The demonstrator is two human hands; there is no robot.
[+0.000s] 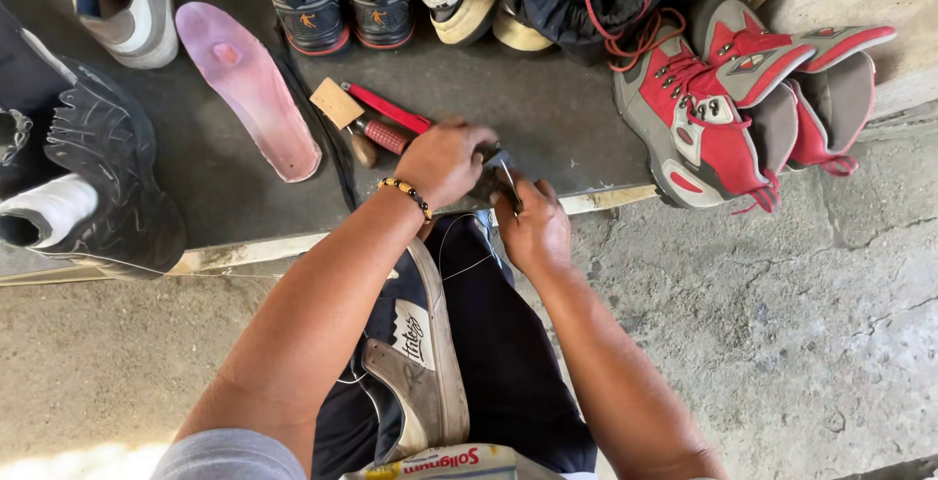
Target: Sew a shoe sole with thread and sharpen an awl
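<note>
Two hands are being brought together right at the front edge of the dark mat [547,119]. The left hand [445,160], a beaded bracelet [408,194] on its wrist, is being kept curled shut over something small and dark, though what's inside can't really be made out. The right hand [532,229] is being pinched closed on a thin metal tool [505,169] that's poking up between the two hands. Just below them, a worn sneaker [422,363] is being held across the lap, sole side up, with a thin thread [467,267] being trailed near its toe. Just left of the hands on the mat, a red-handled tool [383,133] is lying, and a pink insole [250,84] further left. Off to the right, red boots [743,99] are being kept half on the mat.
</note>
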